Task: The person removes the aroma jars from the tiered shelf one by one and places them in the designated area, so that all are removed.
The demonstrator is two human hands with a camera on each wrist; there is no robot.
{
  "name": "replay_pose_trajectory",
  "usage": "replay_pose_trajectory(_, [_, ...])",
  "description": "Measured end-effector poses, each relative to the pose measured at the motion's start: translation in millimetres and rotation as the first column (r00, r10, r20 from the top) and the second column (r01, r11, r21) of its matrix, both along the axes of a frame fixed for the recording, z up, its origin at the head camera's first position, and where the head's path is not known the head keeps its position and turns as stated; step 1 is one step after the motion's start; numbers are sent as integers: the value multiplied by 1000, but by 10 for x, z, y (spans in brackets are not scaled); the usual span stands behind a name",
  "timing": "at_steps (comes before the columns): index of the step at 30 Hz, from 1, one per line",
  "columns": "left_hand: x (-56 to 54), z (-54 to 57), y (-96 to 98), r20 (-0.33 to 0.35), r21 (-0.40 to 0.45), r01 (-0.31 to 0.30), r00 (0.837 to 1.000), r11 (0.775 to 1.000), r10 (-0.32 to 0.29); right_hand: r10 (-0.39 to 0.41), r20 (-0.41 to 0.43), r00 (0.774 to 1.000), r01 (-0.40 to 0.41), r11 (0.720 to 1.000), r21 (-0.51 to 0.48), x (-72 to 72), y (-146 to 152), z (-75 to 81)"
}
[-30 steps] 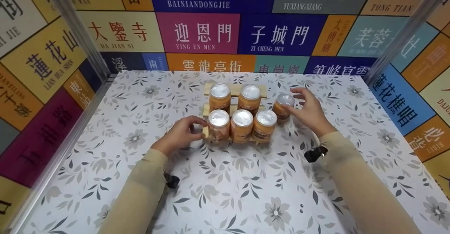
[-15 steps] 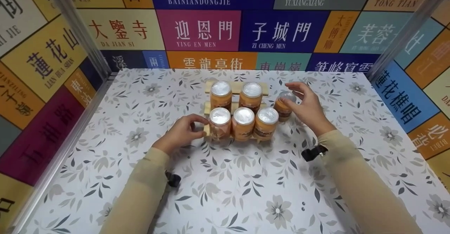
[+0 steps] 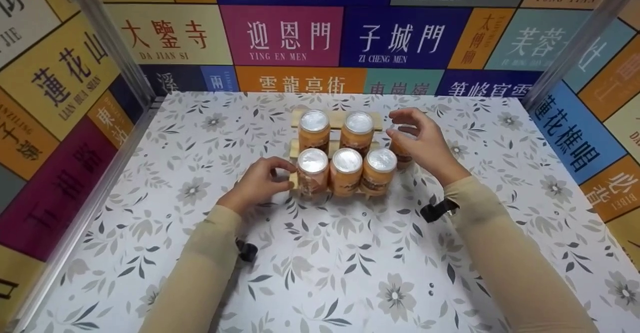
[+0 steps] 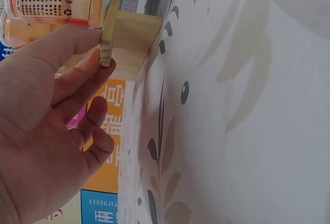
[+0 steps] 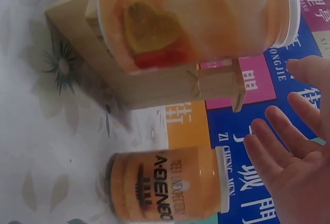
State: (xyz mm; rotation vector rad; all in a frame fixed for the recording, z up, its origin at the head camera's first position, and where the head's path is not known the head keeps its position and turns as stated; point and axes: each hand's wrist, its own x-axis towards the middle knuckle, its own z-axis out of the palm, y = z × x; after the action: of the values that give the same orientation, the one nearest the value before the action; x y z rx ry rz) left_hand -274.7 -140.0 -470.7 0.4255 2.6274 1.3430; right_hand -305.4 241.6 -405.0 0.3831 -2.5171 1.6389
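Note:
A stepped wooden rack (image 3: 335, 119) carries several jars with orange contents and silvery lids. Three jars stand along its front step, among them a front-left jar (image 3: 312, 177); two more stand higher up behind, including a back-right jar (image 3: 357, 138). My left hand (image 3: 259, 180) pinches the rack's left end, thumb above and fingers below the plank (image 4: 107, 41) in the left wrist view. Beside the rack's right end, a single jar (image 5: 167, 185) stands upright on the table. My right hand (image 3: 425, 143) is above it with fingers spread, partly hiding it in the head view and apart from it in the right wrist view.
The table (image 3: 320, 268) has a white cloth printed with grey flowers and leaves. Panels with coloured sign lettering (image 3: 287, 35) form the back and sides, with clear corner posts (image 3: 112, 48). A black wrist strap (image 3: 440, 210) is on the right arm.
My right hand has come off the single jar and shifted left and up over it, towards the rack. My left hand keeps its grip on the rack's end. The head view has tilted slightly down.

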Motion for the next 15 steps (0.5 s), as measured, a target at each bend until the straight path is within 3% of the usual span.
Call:
replay_pose_trajectory(5, [17,-12,-23,45,11,-17,999,1000,17,32,27,999,-32,999,5,-6,-107,40])
replay_pose_trajectory(15, [-4,-29,6,29,21,-1,1000,1000,0,127,65,990,-131,990,51,-11,-201,174])
